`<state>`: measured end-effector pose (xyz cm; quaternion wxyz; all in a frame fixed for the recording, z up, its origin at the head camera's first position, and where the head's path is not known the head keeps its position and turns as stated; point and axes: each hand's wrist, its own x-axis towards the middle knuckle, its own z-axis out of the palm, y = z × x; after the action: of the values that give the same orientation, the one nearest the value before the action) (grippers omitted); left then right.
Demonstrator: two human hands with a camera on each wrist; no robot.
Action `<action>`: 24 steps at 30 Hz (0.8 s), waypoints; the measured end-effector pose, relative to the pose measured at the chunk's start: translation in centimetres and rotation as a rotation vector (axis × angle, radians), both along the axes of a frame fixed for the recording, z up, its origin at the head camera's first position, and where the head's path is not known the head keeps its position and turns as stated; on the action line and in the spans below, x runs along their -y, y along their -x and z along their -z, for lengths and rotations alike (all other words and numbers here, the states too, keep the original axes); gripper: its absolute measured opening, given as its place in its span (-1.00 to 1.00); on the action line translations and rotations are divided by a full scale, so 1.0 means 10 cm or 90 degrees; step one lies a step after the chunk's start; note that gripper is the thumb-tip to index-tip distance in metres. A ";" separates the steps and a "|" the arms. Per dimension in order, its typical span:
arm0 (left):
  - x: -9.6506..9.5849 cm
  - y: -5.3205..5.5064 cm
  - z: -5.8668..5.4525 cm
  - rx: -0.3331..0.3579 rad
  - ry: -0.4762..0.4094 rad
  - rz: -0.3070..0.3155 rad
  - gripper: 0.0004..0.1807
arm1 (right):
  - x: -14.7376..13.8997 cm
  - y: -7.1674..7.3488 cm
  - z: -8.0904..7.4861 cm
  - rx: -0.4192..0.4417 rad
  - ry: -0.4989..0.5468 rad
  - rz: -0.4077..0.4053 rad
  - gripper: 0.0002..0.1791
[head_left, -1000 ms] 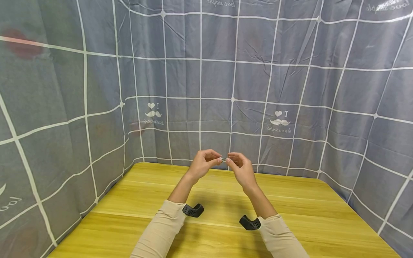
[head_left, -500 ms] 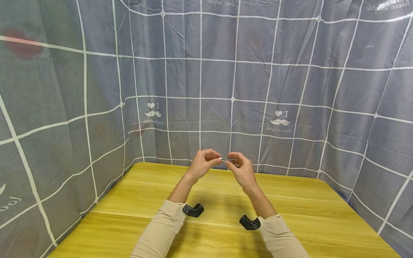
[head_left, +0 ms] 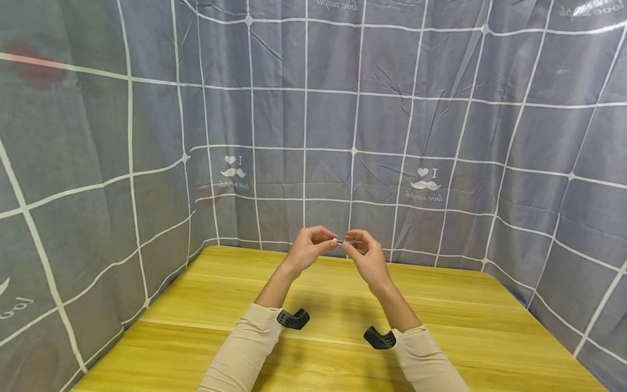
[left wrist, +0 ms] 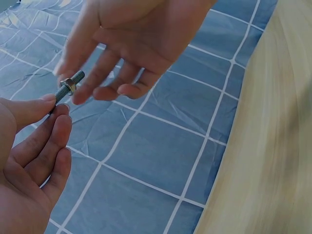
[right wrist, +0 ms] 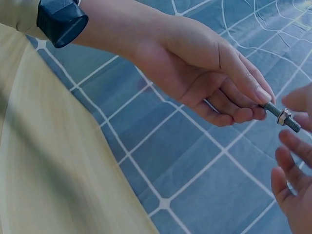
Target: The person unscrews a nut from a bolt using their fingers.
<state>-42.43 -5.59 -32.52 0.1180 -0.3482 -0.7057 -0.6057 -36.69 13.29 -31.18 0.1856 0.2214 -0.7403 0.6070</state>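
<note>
A threaded metal bolt (left wrist: 63,89) with a hex nut (left wrist: 68,86) partway along its shaft is held in the air. My left hand (head_left: 303,251) pinches one end between thumb and index finger, hiding that end; its other fingers lie curled below. In the right wrist view the nut (right wrist: 284,117) shows uncovered, with the bolt's threaded tip (right wrist: 294,125) sticking out past it. My right hand (head_left: 367,258) is right beside the nut, thumb and index finger parted on either side of the bolt. Its remaining fingers are loosely bent.
Below the hands lies a yellow wood-grain table (head_left: 333,326). Grey curtains (head_left: 328,120) with white grid lines hang behind and at both sides. Each wrist wears a black bracket, the left bracket (head_left: 294,319) and right bracket (head_left: 379,338).
The right thumb and fingertips have parted from around the bolt, so more of it shows between the hands. The left hand has stayed in place.
</note>
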 end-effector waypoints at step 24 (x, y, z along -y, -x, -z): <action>0.00 -0.01 -0.02 0.006 0.011 -0.014 -0.80 | -0.04 0.19 0.13 -0.002 0.013 -0.011 -0.76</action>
<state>-42.30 -5.58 -32.36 0.1188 -0.3386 -0.7151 -0.5999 -38.60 13.72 -32.51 0.1837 0.2272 -0.7319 0.6156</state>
